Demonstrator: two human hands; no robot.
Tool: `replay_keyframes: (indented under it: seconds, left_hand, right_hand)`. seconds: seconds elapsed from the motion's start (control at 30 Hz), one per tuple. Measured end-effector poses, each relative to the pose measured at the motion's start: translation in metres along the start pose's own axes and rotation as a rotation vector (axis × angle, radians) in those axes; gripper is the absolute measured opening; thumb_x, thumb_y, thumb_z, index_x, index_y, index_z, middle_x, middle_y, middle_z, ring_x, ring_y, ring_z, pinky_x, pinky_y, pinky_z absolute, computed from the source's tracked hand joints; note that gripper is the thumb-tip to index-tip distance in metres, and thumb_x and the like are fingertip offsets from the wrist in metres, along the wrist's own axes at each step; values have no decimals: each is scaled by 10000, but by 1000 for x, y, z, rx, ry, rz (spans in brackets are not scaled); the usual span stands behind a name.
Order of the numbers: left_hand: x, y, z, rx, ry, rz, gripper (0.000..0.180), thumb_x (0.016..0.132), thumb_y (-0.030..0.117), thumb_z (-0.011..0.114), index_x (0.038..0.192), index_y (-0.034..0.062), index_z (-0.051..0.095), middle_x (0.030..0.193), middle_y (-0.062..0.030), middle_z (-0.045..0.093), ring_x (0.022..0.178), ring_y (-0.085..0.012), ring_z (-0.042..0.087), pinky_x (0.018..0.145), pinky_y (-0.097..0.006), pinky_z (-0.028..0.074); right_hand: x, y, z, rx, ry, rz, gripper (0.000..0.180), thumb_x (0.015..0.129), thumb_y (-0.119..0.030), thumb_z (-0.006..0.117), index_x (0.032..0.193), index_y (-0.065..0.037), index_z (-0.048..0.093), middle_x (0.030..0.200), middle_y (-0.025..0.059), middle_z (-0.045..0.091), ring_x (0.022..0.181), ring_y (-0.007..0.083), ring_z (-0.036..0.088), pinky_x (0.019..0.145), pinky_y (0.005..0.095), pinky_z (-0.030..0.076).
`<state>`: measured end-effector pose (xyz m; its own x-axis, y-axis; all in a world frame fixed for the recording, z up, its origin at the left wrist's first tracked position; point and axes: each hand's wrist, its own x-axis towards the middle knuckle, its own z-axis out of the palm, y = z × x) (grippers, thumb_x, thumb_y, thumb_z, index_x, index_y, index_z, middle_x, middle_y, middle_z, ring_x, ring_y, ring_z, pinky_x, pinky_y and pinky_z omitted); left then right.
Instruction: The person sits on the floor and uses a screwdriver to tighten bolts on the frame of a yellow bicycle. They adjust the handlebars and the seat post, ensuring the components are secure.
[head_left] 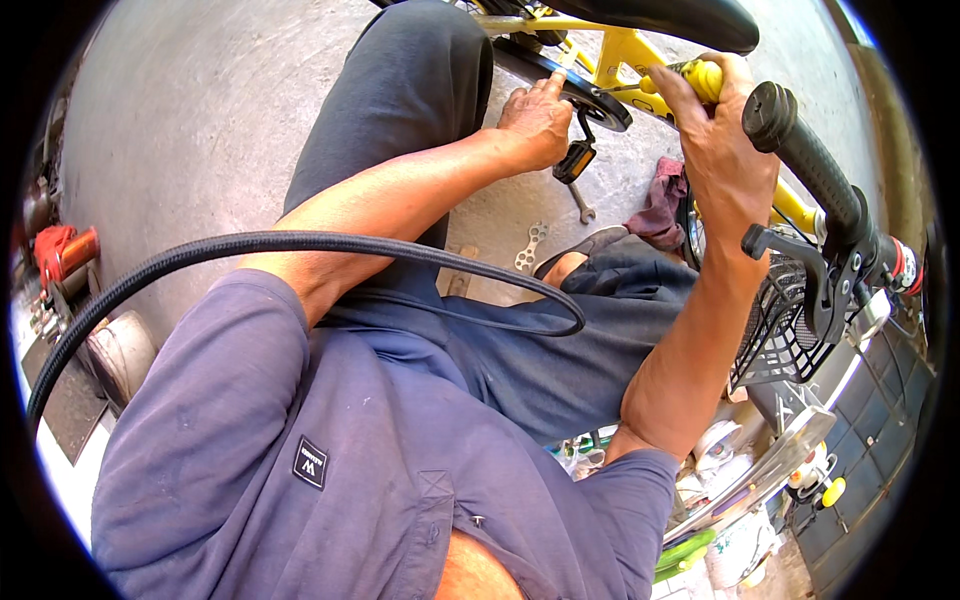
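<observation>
Yellow bicycle frame tubes (pixel 622 55) cross the top of the view, with a dark chain guard (pixel 612 108) along them. My left hand (pixel 540 122) rests at the guard, its index finger stretched out against it and the other fingers partly bent. I see nothing held in it. Wrapped in my right hand (pixel 712 125) is a yellow-handled screwdriver (pixel 704 78). Its thin shaft points left toward the frame and guard; where the tip sits is unclear. A black pedal (pixel 574 162) with an orange reflector hangs below the guard.
An open-end wrench (pixel 582 204) and a flat multi-hole spanner (pixel 531 246) lie on the concrete floor near a dark red cloth (pixel 660 205). To the right are the handlebar grip (pixel 805 150), brake lever and black basket (pixel 785 325). A black hose (pixel 200 247) arcs over my left arm.
</observation>
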<state>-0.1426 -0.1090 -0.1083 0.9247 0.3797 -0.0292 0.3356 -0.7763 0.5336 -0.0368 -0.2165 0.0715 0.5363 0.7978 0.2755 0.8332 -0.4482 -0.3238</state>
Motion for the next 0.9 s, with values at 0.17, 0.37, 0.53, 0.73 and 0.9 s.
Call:
replay_keyframes:
  seconds: [0.17, 0.37, 0.53, 0.73, 0.9]
  left_hand:
    - [0, 0, -2, -8, -1, 13, 183, 783, 104, 595, 875, -49, 635, 1422, -318, 381, 1228, -425, 485, 1002, -487, 411]
    - [0, -3, -2, -6, -20, 5, 179, 780, 105, 595, 867, -46, 635, 1425, -314, 382, 1233, -408, 485, 996, -482, 417]
    - [0, -2, -3, 0, -39, -4, 192, 778, 104, 595, 881, -52, 637, 1431, -311, 374, 1231, -412, 486, 991, -475, 427]
    - [0, 2, -3, 16, -52, -3, 188, 776, 95, 594, 886, -52, 636, 1444, -315, 350, 1231, -427, 484, 993, -480, 428]
    - [0, 1, -4, 24, -63, 6, 182, 776, 92, 591, 882, -49, 637, 1443, -314, 353, 1217, -429, 498, 991, -483, 429]
  right_hand:
    - [5, -6, 16, 36, 199, -3, 364, 886, -354, 696, 1085, -70, 586, 784, 84, 660, 681, 173, 672, 608, 304, 556]
    - [-1, -20, -5, 97, -111, 148, 468, 988, -448, 487, 1325, -125, 476, 1012, 148, 656, 917, 216, 676, 778, 369, 554]
    - [-5, 5, 0, 201, -4, -7, 462, 964, -298, 585, 1390, -152, 482, 944, 115, 662, 829, 164, 663, 734, 330, 557]
    - [-2, 13, -1, 200, 31, -8, 411, 913, -256, 669, 1306, -169, 582, 823, 75, 658, 702, 138, 647, 650, 259, 549]
    - [0, 5, 4, 163, 68, 53, 384, 885, -374, 689, 1151, -103, 636, 818, 81, 664, 702, 171, 662, 646, 302, 561]
